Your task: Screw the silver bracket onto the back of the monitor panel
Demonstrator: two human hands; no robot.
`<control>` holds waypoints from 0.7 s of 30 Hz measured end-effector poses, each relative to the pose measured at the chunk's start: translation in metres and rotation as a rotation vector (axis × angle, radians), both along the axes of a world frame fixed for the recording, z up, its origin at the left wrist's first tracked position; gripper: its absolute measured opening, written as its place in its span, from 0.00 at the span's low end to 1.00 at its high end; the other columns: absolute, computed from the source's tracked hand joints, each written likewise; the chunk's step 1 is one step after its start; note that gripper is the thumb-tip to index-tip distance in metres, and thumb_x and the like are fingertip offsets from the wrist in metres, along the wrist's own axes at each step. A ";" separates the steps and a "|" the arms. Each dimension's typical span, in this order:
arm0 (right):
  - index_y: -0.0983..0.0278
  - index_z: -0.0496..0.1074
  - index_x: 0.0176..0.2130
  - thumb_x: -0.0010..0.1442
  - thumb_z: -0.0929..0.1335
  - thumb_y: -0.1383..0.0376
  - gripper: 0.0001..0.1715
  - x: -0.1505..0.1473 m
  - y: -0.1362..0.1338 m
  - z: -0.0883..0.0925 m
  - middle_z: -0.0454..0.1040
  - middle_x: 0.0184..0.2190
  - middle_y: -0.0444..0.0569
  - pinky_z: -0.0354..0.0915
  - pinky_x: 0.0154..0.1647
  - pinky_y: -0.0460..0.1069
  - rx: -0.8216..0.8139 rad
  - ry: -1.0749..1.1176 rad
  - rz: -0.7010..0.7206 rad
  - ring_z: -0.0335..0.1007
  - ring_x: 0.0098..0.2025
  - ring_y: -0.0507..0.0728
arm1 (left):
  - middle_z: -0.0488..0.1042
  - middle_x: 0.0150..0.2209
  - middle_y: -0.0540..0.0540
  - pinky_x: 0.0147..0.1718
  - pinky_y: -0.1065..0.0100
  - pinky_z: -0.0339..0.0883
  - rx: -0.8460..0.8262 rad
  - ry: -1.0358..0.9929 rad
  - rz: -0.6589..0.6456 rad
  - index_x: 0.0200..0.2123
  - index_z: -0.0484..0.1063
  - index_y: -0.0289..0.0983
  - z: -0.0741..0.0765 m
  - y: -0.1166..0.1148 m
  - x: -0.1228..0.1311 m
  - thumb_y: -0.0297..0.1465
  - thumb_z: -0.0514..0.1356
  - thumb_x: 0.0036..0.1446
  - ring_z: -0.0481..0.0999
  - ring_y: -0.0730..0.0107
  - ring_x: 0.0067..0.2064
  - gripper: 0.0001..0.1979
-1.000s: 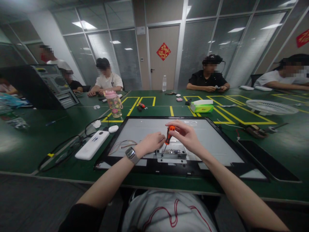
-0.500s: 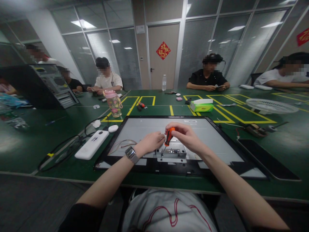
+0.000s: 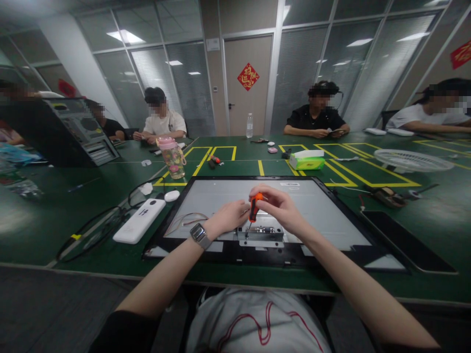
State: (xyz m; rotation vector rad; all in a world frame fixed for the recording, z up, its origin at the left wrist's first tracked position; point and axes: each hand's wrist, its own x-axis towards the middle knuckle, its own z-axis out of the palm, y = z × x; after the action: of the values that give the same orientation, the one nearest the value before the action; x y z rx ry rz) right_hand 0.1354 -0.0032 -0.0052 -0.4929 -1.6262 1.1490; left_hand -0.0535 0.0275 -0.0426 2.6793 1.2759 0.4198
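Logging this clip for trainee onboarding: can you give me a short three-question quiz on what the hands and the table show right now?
1. What does the right hand grip?
A) a pen
B) an orange-handled screwdriver
C) a water bottle

2. True or false: the monitor panel stands upright on the table.

3. Fill in: the wristwatch sits on the person's ___ wrist.

Key:
1. B.
2. False, it lies flat.
3. left.
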 end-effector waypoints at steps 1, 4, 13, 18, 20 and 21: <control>0.59 0.79 0.40 0.58 0.73 0.56 0.11 0.000 0.000 0.000 0.77 0.39 0.48 0.72 0.39 0.50 0.006 0.000 0.011 0.73 0.38 0.55 | 0.76 0.36 0.43 0.34 0.68 0.65 -0.001 0.004 -0.002 0.40 0.74 0.36 0.001 0.000 0.000 0.35 0.50 0.68 0.76 0.63 0.36 0.15; 0.59 0.78 0.47 0.64 0.69 0.54 0.16 0.001 0.001 0.000 0.79 0.39 0.49 0.72 0.43 0.52 -0.011 -0.027 0.091 0.76 0.40 0.56 | 0.76 0.38 0.44 0.36 0.68 0.66 -0.006 0.006 -0.022 0.41 0.74 0.37 0.004 -0.002 0.001 0.34 0.49 0.68 0.76 0.63 0.38 0.14; 0.58 0.75 0.53 0.64 0.69 0.57 0.19 0.005 0.003 0.004 0.80 0.46 0.51 0.69 0.53 0.57 0.033 -0.101 0.005 0.76 0.48 0.58 | 0.76 0.40 0.44 0.40 0.66 0.68 -0.014 0.030 -0.002 0.43 0.74 0.38 0.003 -0.001 0.002 0.33 0.51 0.67 0.76 0.62 0.40 0.13; 0.60 0.78 0.44 0.60 0.72 0.55 0.15 0.008 0.004 0.002 0.79 0.39 0.48 0.72 0.43 0.51 -0.061 -0.038 0.094 0.75 0.39 0.55 | 0.76 0.39 0.42 0.38 0.66 0.68 -0.008 0.040 0.004 0.41 0.74 0.36 0.004 -0.001 0.001 0.34 0.49 0.68 0.76 0.62 0.39 0.14; 0.59 0.78 0.46 0.62 0.71 0.54 0.16 0.009 0.002 0.004 0.80 0.38 0.49 0.72 0.45 0.52 -0.064 -0.066 0.231 0.76 0.41 0.55 | 0.76 0.37 0.43 0.37 0.67 0.67 -0.025 0.059 0.011 0.40 0.74 0.36 0.005 -0.001 0.001 0.33 0.51 0.67 0.76 0.62 0.38 0.12; 0.59 0.78 0.48 0.63 0.69 0.55 0.17 0.009 0.001 0.005 0.80 0.39 0.49 0.71 0.46 0.53 -0.053 -0.096 0.284 0.76 0.43 0.56 | 0.76 0.36 0.43 0.37 0.67 0.67 -0.038 0.063 0.018 0.40 0.74 0.36 0.005 -0.001 0.002 0.32 0.52 0.66 0.76 0.62 0.37 0.12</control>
State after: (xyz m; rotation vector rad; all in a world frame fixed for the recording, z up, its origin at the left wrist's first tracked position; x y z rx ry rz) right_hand 0.1444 -0.0025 -0.0003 -0.3620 -1.7935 1.3988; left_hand -0.0518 0.0260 -0.0372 2.6717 1.3123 0.3126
